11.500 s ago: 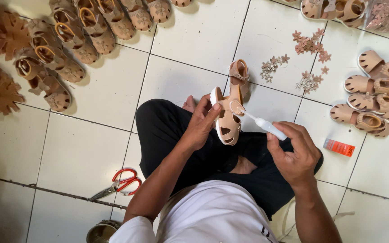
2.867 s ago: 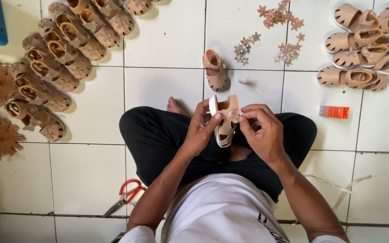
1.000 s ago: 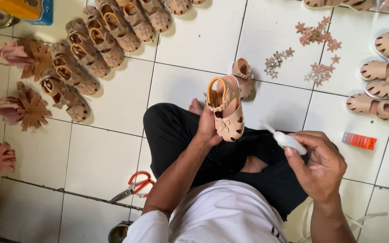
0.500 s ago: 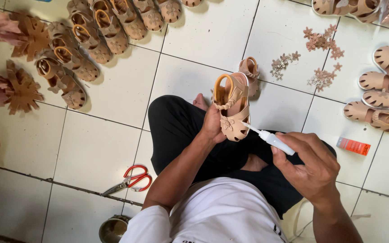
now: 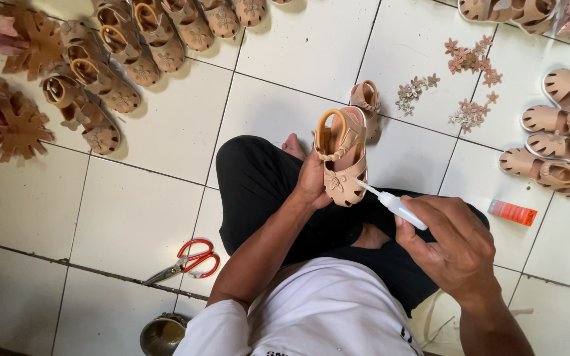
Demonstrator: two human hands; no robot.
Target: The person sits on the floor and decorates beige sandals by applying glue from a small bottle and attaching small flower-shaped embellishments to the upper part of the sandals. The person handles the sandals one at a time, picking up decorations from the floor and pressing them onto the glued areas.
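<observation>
Meanwhile left hand (image 5: 311, 181) grips tan sandal (image 5: 341, 158); right hand (image 5: 453, 247) fingers pinch white glue tube (image 5: 394, 206); orange box (image 5: 512, 213) alongside.

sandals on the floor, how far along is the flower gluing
Looks done: the row of sandals at upper left already carries flowers. In hand: the left hand has a grip on a tan sandal while the right hand puts the glue tube tip to its toe. Left: loose flower cutouts and the sandals at right.

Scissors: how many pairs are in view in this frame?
1. A single red-handled pair of scissors lies on the white tiled floor, left of the seated person's knee and apart from both hands. Others could be hidden outside the frame.
</observation>
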